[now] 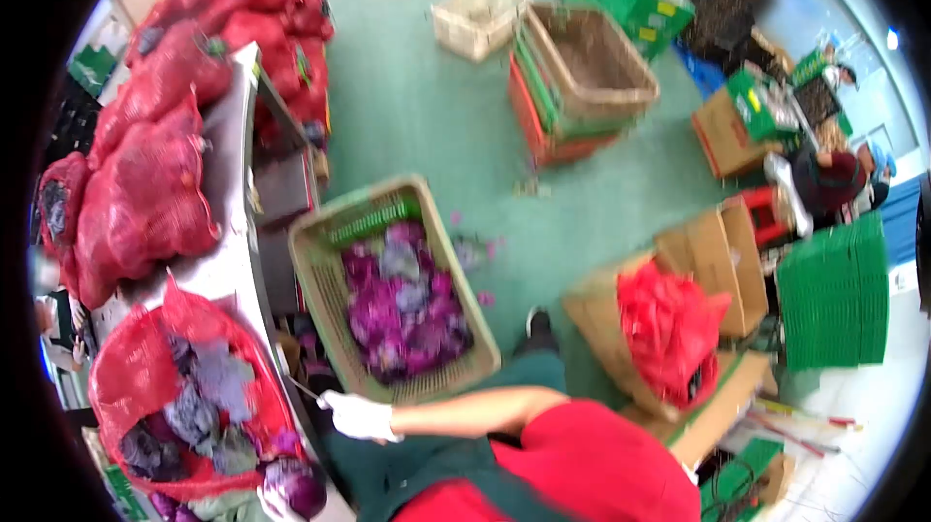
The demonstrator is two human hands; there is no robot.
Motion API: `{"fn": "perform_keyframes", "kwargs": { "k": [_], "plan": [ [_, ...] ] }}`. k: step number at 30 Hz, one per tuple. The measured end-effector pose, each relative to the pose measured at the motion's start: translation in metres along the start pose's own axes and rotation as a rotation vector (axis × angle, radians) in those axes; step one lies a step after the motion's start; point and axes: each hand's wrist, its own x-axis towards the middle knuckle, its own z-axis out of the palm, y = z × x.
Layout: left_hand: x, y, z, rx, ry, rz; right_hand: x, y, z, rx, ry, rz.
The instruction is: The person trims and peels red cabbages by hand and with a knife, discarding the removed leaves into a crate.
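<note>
My right hand (357, 416), in a white glove, is closed on the handle of a thin knife (303, 387) beside the metal table's edge. At the bottom left, my left hand (278, 505), also gloved, holds a purple cabbage (295, 486); its fingers are partly hidden. Next to it on the table lies an open red mesh bag (124, 367) with several cabbages and loose greyish-purple leaves (221, 381). A beige crate (312, 265) full of trimmed purple cabbages (407, 313) stands on the floor beyond my right arm.
Full red mesh sacks (145, 197) are piled along the metal table (229, 163). Ahead stand stacked crates (582, 105) and a white basket (475, 22). To the right are a red plastic bag (669, 328), cardboard boxes (742, 265), green crates (834, 294) and people (834, 182).
</note>
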Motion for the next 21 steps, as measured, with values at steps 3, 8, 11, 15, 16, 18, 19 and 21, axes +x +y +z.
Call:
{"fn": "perform_keyframes", "kwargs": {
  "k": [3, 8, 11, 15, 16, 18, 19, 21],
  "plan": [
    [0.001, -0.023, -0.023, -0.094, 0.031, 0.018, 0.025, 0.026, 0.052, -0.006, 0.243, -0.378],
    [-0.041, 0.019, 0.009, -0.189, 0.092, 0.105, -0.013, 0.024, 0.092, -0.079, 0.34, -0.531],
    [-0.022, -0.019, 0.001, 0.014, 0.155, 0.267, -0.051, 0.022, 0.112, -0.096, 0.321, -0.504],
    [0.006, -0.047, 0.03, -0.237, 0.174, 0.268, -0.066, 0.027, 0.104, -0.261, 0.273, -0.657],
    [0.013, -0.06, 0.038, -0.322, 0.163, 0.271, -0.055, 0.034, 0.104, -0.343, 0.287, -0.734],
    [0.037, -0.093, 0.041, -0.437, 0.15, 0.279, -0.066, 0.016, 0.108, -0.344, 0.348, -0.699],
    [0.049, -0.102, 0.041, -0.479, 0.137, 0.286, -0.058, 0.013, 0.107, -0.334, 0.33, -0.713],
    [0.069, -0.107, 0.047, -0.554, 0.103, 0.3, -0.049, -0.004, 0.109, -0.277, 0.228, -0.568]
  ]
}}
